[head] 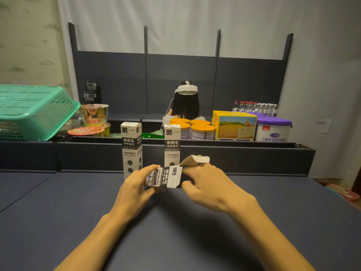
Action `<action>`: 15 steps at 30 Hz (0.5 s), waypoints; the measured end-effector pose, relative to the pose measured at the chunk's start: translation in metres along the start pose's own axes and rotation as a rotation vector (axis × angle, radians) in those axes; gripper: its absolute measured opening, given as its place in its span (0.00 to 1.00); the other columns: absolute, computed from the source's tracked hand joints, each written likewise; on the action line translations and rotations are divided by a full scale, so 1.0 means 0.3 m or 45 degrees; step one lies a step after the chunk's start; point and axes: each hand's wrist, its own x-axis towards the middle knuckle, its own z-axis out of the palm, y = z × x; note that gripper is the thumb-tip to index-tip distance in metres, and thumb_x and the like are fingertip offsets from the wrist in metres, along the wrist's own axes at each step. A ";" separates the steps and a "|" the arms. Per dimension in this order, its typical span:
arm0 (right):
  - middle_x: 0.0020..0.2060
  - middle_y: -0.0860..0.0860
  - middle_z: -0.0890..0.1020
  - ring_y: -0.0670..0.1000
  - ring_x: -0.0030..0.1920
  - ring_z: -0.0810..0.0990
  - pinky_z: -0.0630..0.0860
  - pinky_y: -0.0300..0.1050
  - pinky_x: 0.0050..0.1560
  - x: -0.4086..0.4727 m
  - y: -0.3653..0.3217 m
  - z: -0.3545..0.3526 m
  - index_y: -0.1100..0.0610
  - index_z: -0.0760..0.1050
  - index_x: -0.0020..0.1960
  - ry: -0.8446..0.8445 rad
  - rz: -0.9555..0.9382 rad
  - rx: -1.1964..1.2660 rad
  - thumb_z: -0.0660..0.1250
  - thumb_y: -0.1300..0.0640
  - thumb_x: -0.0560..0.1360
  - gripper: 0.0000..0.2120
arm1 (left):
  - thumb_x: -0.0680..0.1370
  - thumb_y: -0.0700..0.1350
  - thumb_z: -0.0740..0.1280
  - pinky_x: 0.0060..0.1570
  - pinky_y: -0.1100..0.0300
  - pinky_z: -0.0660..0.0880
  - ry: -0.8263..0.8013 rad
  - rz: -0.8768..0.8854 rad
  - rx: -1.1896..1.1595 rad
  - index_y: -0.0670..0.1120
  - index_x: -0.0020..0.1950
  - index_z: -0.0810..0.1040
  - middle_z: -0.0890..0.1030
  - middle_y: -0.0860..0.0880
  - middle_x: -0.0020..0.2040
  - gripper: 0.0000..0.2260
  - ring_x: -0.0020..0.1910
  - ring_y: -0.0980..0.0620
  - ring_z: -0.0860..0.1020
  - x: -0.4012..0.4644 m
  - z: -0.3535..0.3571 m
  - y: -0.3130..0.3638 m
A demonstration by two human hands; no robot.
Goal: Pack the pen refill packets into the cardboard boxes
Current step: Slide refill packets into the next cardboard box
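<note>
I held the box on its side just above the dark worktop, near the middle of its far edge, with its flap standing open toward the right. My left hand gripped the closed end, fingers curled round it. My right hand pinched the open end, thumb below and fingers over the mouth, under the flap. Whether any refill packets were already inside I could not tell; the mouth was hidden by my fingers.

To do this step well, I judged I should keep the left grip firm but not crushing, hold the mouth square, and keep the flap clear before folding and tucking it.

Two more boxes stood upright just behind, at the far edge. Beyond the ledge were tins, a yellow carton, noodle cups and a green basket at the far left.
</note>
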 end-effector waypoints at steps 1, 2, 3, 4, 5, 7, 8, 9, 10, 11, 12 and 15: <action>0.57 0.49 0.78 0.55 0.46 0.77 0.75 0.48 0.45 -0.002 0.000 0.000 0.48 0.75 0.60 0.004 -0.002 0.010 0.57 0.53 0.75 0.16 | 0.66 0.66 0.64 0.48 0.58 0.76 0.002 -0.012 0.001 0.61 0.64 0.72 0.76 0.64 0.51 0.27 0.49 0.61 0.74 0.000 0.000 -0.001; 0.58 0.49 0.78 0.55 0.47 0.77 0.77 0.50 0.47 -0.004 -0.001 0.000 0.47 0.75 0.61 0.007 -0.001 0.021 0.57 0.53 0.75 0.17 | 0.66 0.66 0.64 0.48 0.57 0.76 0.004 -0.019 0.001 0.62 0.64 0.72 0.77 0.62 0.51 0.26 0.49 0.60 0.74 0.000 0.001 -0.002; 0.59 0.49 0.78 0.55 0.47 0.78 0.78 0.52 0.48 -0.006 -0.005 -0.001 0.48 0.74 0.62 0.019 -0.006 0.032 0.57 0.53 0.75 0.17 | 0.66 0.66 0.64 0.48 0.55 0.76 0.007 -0.018 -0.001 0.62 0.63 0.72 0.77 0.61 0.52 0.26 0.49 0.59 0.74 -0.001 0.002 -0.004; 0.59 0.49 0.78 0.55 0.47 0.79 0.78 0.53 0.48 -0.007 -0.011 -0.003 0.48 0.73 0.64 0.035 -0.009 0.044 0.58 0.53 0.75 0.18 | 0.67 0.66 0.65 0.49 0.54 0.76 0.011 -0.020 -0.004 0.62 0.63 0.72 0.78 0.60 0.52 0.26 0.49 0.58 0.75 -0.001 0.002 -0.005; 0.59 0.50 0.79 0.55 0.47 0.79 0.78 0.54 0.48 -0.009 -0.017 -0.004 0.49 0.72 0.65 0.060 -0.016 0.053 0.58 0.53 0.76 0.18 | 0.67 0.65 0.65 0.49 0.53 0.76 0.012 -0.024 -0.005 0.62 0.64 0.71 0.78 0.60 0.52 0.26 0.49 0.57 0.75 -0.002 0.003 -0.005; 0.55 0.51 0.80 0.55 0.44 0.79 0.78 0.52 0.46 -0.011 -0.022 -0.006 0.51 0.70 0.66 0.118 -0.043 0.033 0.59 0.54 0.76 0.18 | 0.67 0.66 0.64 0.48 0.52 0.76 0.005 -0.036 0.001 0.62 0.66 0.68 0.77 0.60 0.51 0.27 0.49 0.57 0.75 -0.003 0.001 -0.001; 0.52 0.51 0.81 0.54 0.42 0.78 0.77 0.51 0.45 -0.012 -0.024 -0.008 0.51 0.70 0.66 0.145 -0.056 -0.001 0.59 0.54 0.77 0.18 | 0.67 0.66 0.64 0.48 0.53 0.76 0.000 -0.037 0.005 0.63 0.66 0.66 0.76 0.61 0.50 0.28 0.48 0.57 0.75 -0.003 0.000 0.003; 0.50 0.52 0.81 0.54 0.41 0.78 0.76 0.50 0.44 -0.014 -0.026 -0.011 0.52 0.70 0.66 0.178 -0.066 -0.044 0.58 0.54 0.77 0.18 | 0.67 0.66 0.63 0.48 0.54 0.76 -0.003 -0.038 0.007 0.64 0.66 0.65 0.75 0.63 0.50 0.28 0.48 0.57 0.74 -0.002 -0.002 0.005; 0.48 0.52 0.82 0.54 0.40 0.78 0.76 0.49 0.42 -0.016 -0.029 -0.014 0.53 0.71 0.65 0.221 -0.076 -0.089 0.59 0.54 0.77 0.18 | 0.67 0.66 0.63 0.47 0.56 0.75 0.002 -0.044 0.004 0.65 0.66 0.65 0.75 0.64 0.49 0.28 0.48 0.57 0.74 -0.001 -0.003 0.008; 0.45 0.52 0.83 0.54 0.38 0.77 0.74 0.47 0.38 -0.017 -0.031 -0.016 0.54 0.73 0.64 0.279 -0.101 -0.146 0.59 0.55 0.76 0.18 | 0.67 0.66 0.63 0.46 0.57 0.74 0.012 -0.051 -0.003 0.64 0.66 0.66 0.74 0.65 0.47 0.27 0.47 0.58 0.74 0.000 -0.004 0.011; 0.41 0.52 0.83 0.53 0.35 0.76 0.71 0.44 0.35 -0.019 -0.033 -0.019 0.55 0.76 0.62 0.339 -0.120 -0.178 0.59 0.55 0.74 0.18 | 0.67 0.66 0.63 0.44 0.59 0.73 0.023 -0.057 -0.007 0.63 0.65 0.69 0.74 0.65 0.45 0.27 0.46 0.60 0.74 0.001 -0.004 0.010; 0.43 0.51 0.81 0.51 0.34 0.75 0.71 0.43 0.34 -0.024 -0.026 -0.029 0.57 0.79 0.57 0.482 -0.176 -0.091 0.57 0.54 0.73 0.18 | 0.68 0.66 0.64 0.41 0.61 0.71 0.029 -0.087 -0.014 0.60 0.66 0.71 0.75 0.62 0.42 0.28 0.44 0.62 0.73 0.000 -0.002 0.000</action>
